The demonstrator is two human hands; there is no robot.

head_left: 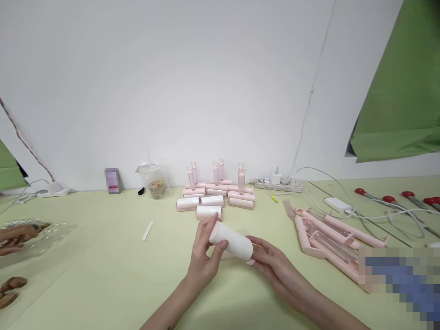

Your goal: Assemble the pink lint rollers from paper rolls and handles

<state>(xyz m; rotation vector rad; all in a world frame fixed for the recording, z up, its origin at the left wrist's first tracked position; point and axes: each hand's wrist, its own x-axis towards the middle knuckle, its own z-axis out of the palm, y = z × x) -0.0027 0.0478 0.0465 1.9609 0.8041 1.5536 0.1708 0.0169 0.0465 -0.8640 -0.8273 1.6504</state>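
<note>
In front of me a white lint roller roll [233, 240] with pink end pieces is held tilted, its right end lower. My left hand [202, 252] grips its left end, thumb along the front and fingers behind. At the lower right end, my right hand [275, 261] closes its fingers on the roll, partly hidden behind it. Something pale and see-through shows beneath the roll, too covered to name. Just beyond stand white rolls [209, 212] lying on the table, with pink lint rollers [241, 197] with upright handles behind them.
Pink roller parts [323, 229] lie piled at right. Behind them are a power strip [278, 185], a white adapter [337, 205] with cables and red-knobbed tools [388, 199]. A white strip [147, 231], bagged cup [157, 188] and phone [112, 180] are left; another person's hand [17, 233] touches clear plastic.
</note>
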